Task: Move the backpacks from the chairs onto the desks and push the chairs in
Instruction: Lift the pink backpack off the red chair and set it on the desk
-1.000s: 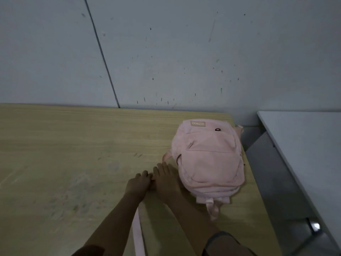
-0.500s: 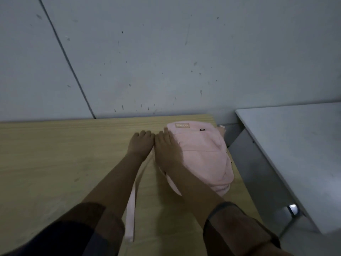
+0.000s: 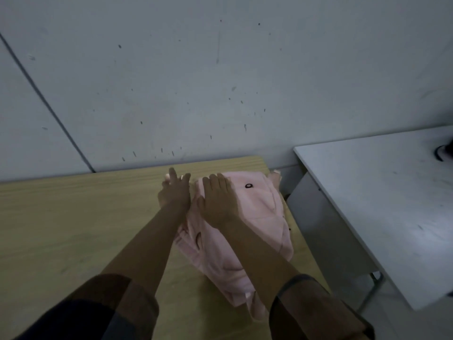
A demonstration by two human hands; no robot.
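Note:
A pink backpack (image 3: 259,217) lies flat on the wooden desk (image 3: 73,229), near the desk's right end and close to the wall. My right hand (image 3: 218,200) rests flat on the bag's upper left part, fingers spread. My left hand (image 3: 175,192) lies beside it at the bag's left edge, fingers extended toward the wall, with a bit of pink fabric showing at its fingertips. Whether it grips that fabric I cannot tell. No chair is in view.
A grey wall (image 3: 220,82) stands right behind the desk. A white desk (image 3: 382,204) stands to the right across a narrow gap, with a dark object (image 3: 445,152) at its far right edge.
Both hands have slid forward along the bag toward the wall, from its near left side up to its top. The view has shifted left and closer.

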